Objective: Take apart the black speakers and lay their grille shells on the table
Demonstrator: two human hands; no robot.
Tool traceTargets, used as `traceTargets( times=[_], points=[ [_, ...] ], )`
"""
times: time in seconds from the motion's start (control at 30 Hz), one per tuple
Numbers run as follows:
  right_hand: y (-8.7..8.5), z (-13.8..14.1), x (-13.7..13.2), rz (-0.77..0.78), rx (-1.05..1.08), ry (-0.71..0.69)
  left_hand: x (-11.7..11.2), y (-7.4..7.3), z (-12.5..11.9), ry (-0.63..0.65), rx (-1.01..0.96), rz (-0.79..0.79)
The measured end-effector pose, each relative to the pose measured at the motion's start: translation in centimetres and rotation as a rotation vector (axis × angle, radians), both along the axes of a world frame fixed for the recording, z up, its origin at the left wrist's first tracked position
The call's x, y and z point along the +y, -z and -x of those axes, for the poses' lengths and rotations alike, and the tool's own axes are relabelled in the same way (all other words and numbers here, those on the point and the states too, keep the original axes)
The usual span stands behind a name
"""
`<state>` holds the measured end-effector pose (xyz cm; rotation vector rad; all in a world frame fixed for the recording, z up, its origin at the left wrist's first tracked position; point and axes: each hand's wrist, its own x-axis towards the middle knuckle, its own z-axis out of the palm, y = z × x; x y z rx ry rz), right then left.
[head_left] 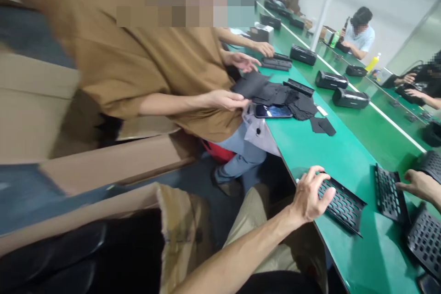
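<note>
My left hand (312,195) is over the left end of a black perforated grille panel (344,204), which lies on the green tabletop near its edge. Its fingers and thumb are spread apart, and it seems to touch the panel without gripping it. At the right edge of the picture, my right hand (422,186) has its thumb and fingers at the side of a second grille panel (388,193), which is tilted. More black grilles, one perforated grille (427,236) among them, are close around this hand. Part of the right hand is cut off by the frame.
A co-worker in a brown shirt (165,64) sits on the left, handling a black sheet (251,85) by a pile of sheets (303,103) and a phone (274,111). Black speakers (351,98) line the green bench (344,147). An open cardboard box (182,220) stands beside my legs.
</note>
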<state>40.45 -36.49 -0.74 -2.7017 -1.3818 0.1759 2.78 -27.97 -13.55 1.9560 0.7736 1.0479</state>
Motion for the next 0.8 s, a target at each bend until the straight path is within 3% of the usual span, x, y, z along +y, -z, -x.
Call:
traceTargets(
  times=[0.1, 0.2, 0.3, 0.37, 0.6, 0.8],
  points=[
    [1.6, 2.8, 5.0, -0.061, 0.029, -0.166, 0.1, -0.6, 0.1, 0.047, -0.093, 0.092],
    [4.7, 7.2, 12.0, -0.107, 0.111, -0.338, 0.3, -0.9, 0.2, 0.04, -0.14, 0.154],
    [7.3, 10.5, 18.1, -0.146, 0.128, -0.372, 0.3, -0.9, 0.4, 0.04, -0.163, 0.166],
    [8.1, 11.2, 20.7, -0.15, 0.125, -0.353, 0.3, -0.7, 0.4, 0.042, -0.176, 0.153],
    [8.3, 9.5, 23.5, -0.047, 0.085, -0.263, -0.1, -0.1, -0.3, 0.027, -0.214, 0.133],
    [8.4, 7.2, 24.4, -0.072, 0.059, -0.235, -0.1, -0.1, -0.2, 0.033, -0.214, 0.119]
  ],
)
